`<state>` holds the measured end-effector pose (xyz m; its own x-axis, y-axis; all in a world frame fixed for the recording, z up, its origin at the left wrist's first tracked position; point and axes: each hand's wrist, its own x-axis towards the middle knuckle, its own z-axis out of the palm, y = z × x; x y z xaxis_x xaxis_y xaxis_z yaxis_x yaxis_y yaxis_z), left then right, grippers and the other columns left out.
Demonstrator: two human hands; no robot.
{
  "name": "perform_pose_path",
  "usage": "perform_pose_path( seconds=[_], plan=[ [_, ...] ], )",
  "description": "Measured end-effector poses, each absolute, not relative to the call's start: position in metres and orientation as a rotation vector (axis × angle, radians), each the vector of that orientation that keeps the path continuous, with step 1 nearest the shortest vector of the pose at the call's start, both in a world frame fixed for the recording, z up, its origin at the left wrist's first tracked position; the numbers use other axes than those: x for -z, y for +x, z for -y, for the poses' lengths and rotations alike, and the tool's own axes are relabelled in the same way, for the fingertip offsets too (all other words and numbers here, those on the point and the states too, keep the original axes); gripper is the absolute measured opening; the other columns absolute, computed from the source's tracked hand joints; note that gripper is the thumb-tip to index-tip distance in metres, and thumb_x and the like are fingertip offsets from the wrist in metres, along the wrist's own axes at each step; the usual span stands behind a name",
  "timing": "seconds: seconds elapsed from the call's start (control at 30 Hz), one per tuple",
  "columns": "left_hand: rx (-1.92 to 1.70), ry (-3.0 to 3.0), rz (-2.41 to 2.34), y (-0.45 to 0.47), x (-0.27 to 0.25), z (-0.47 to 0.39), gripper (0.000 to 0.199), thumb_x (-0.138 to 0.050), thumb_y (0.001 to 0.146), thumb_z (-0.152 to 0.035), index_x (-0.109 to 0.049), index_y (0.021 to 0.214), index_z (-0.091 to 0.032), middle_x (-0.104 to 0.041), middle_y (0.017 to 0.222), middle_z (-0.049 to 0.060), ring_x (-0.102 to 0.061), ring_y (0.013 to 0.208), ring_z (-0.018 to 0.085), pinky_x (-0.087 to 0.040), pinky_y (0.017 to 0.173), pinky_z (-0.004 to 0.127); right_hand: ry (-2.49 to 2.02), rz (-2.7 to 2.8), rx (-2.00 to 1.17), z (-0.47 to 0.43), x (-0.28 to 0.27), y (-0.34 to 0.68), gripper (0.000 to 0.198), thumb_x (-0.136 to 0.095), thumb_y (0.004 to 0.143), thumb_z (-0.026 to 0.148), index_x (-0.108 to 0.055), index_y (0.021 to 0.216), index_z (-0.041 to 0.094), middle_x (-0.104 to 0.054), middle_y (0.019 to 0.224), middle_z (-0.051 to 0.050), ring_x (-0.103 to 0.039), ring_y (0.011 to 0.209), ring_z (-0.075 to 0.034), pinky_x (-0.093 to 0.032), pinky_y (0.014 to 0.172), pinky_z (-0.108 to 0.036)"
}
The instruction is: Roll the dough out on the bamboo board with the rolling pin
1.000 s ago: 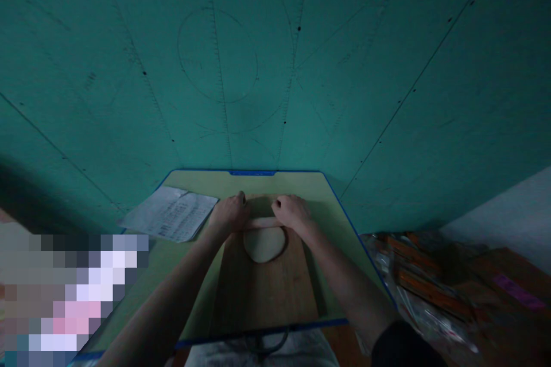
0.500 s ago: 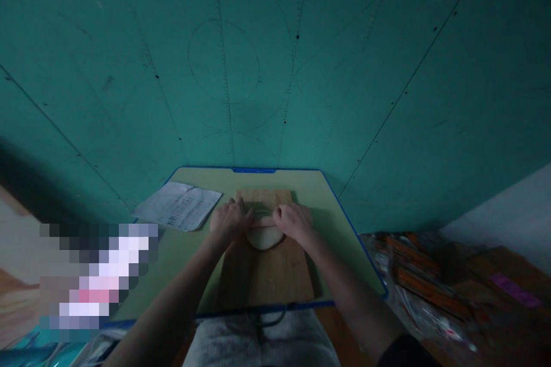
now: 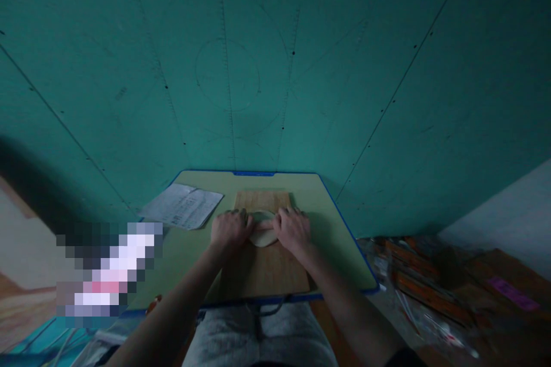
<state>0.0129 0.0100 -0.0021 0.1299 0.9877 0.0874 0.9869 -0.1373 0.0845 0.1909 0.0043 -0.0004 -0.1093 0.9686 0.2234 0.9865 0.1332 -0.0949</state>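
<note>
- Grip: both hands closed on a rolling pin [image 3: 264,225], one at each end; the pin's ends are hidden under the curled fingers.
- Reference: clock face centred on the dough [image 3: 264,239], 12 o'clock toward the wall [image 3: 258,17].
- Left hand [image 3: 232,230]: at 9 o'clock, knuckles up, thumb side toward the pin's middle.
- Right hand [image 3: 293,228]: at 3 o'clock, likewise knuckles up, roughly level with the other.
- Pin: lies across the dough on the 9-to-3 line; dough shows on its 12 o'clock and 6 o'clock sides.
- Dough: pale, flat, rounded sheet, lying on the wooden board [image 3: 267,275]. Its side edges are partly covered by the hands.
- Board: long side on the 12-to-6 line, resting on the pale table [image 3: 336,241], which has a blue rim.
- Printed sheet [image 3: 185,206]: on the table at 10 o'clock, apart from the board; print not legible.
- Dark handle [image 3: 272,308]: 6 o'clock, at the table's near edge.
- Cardboard box [image 3: 499,272]: beyond the table, between 3 and 4 o'clock.
</note>
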Motion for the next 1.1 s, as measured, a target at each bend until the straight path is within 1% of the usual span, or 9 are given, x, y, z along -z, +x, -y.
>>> perform_pose_path(
  seconds=[0.13,0.23,0.3,0.43,0.5,0.67,0.83,1.0,1.1],
  plan=[
    [-0.216,2.418,-2.106,0.016,0.001,0.000,0.044,-0.029,0.100,-0.036,-0.068,0.096,-0.015,-0.073,0.094,0.016,-0.070,0.091,0.031,-0.047,0.075,0.038,-1.877,2.208,0.120,0.007,0.002,0.194,0.033,-0.035,0.103,0.032,-0.066,0.101,0.021,-0.069,0.107,-0.010,-0.061,0.104,-0.025,-0.041,0.088,-0.036],
    [-0.220,2.477,-2.102,0.017,-0.001,0.008,0.044,-0.029,0.101,-0.036,-0.067,0.097,-0.015,-0.071,0.095,0.016,-0.068,0.093,0.032,-0.046,0.076,0.040,-1.822,2.233,0.117,0.014,0.002,0.197,0.036,-0.032,0.104,0.035,-0.063,0.117,0.021,-0.067,0.114,-0.011,-0.059,0.107,-0.025,-0.040,0.089,-0.036],
    [-0.218,2.506,-2.105,0.018,-0.002,0.014,0.044,-0.028,0.101,-0.036,-0.067,0.098,-0.015,-0.070,0.095,0.016,-0.066,0.094,0.033,-0.045,0.077,0.041,-1.781,2.260,0.102,0.019,0.002,0.199,0.037,-0.032,0.105,0.035,-0.061,0.122,0.021,-0.067,0.116,-0.010,-0.058,0.108,-0.026,-0.040,0.091,-0.036],
    [-0.203,2.553,-2.094,0.018,-0.003,0.026,0.045,-0.027,0.101,-0.036,-0.067,0.098,-0.016,-0.069,0.097,0.016,-0.063,0.095,0.034,-0.042,0.078,0.043,-1.708,2.282,0.095,0.028,0.004,0.203,0.033,-0.035,0.104,0.032,-0.065,0.111,0.020,-0.067,0.112,-0.009,-0.056,0.111,-0.026,-0.039,0.098,-0.037],
    [-0.192,2.564,-2.084,0.018,-0.003,0.031,0.044,-0.028,0.102,-0.036,-0.067,0.099,-0.017,-0.068,0.099,0.016,-0.062,0.096,0.034,-0.041,0.080,0.043,-1.676,2.275,0.100,0.032,0.009,0.205,0.032,-0.038,0.103,0.034,-0.064,0.114,0.020,-0.067,0.116,-0.010,-0.054,0.116,-0.026,-0.037,0.103,-0.038],
    [-0.219,2.582,-2.052,0.016,-0.001,0.046,0.043,-0.029,0.103,-0.038,-0.066,0.104,-0.017,-0.067,0.103,0.015,-0.059,0.097,0.032,-0.040,0.084,0.044,-1.610,2.275,0.109,0.043,0.024,0.211,0.049,-0.046,0.101,0.042,-0.052,0.139,0.013,-0.055,0.142,-0.016,-0.044,0.134,-0.031,-0.028,0.116,-0.045],
    [-0.204,2.621,-2.013,0.016,0.003,0.056,0.035,-0.037,0.101,-0.037,-0.063,0.111,-0.017,-0.066,0.105,0.016,-0.058,0.097,0.032,-0.040,0.083,0.043,-1.604,2.316,0.051,0.045,0.029,0.217,0.055,-0.048,0.099,0.043,-0.048,0.145,0.012,-0.050,0.149,-0.018,-0.038,0.142,-0.033,-0.023,0.120,-0.049],
    [-0.191,2.567,-2.041,0.019,0.000,0.046,0.039,-0.038,0.101,-0.045,-0.063,0.107,-0.016,-0.065,0.108,0.016,-0.059,0.102,0.033,-0.041,0.085,0.043,-1.622,2.403,-0.070,0.031,0.020,0.220,0.063,-0.044,0.101,0.048,-0.041,0.151,0.009,-0.036,0.159,-0.021,-0.029,0.149,-0.034,-0.021,0.121,-0.051],
    [-0.178,2.583,-2.017,0.018,-0.004,0.034,0.040,-0.037,0.102,-0.046,-0.062,0.114,-0.017,-0.064,0.116,0.017,-0.058,0.109,0.033,-0.043,0.088,0.043,-1.634,2.429,-0.183,0.017,0.012,0.219,0.066,-0.036,0.103,0.051,-0.038,0.153,0.008,-0.033,0.160,-0.021,-0.026,0.150,-0.033,-0.020,0.122,-0.051]
  ],
)
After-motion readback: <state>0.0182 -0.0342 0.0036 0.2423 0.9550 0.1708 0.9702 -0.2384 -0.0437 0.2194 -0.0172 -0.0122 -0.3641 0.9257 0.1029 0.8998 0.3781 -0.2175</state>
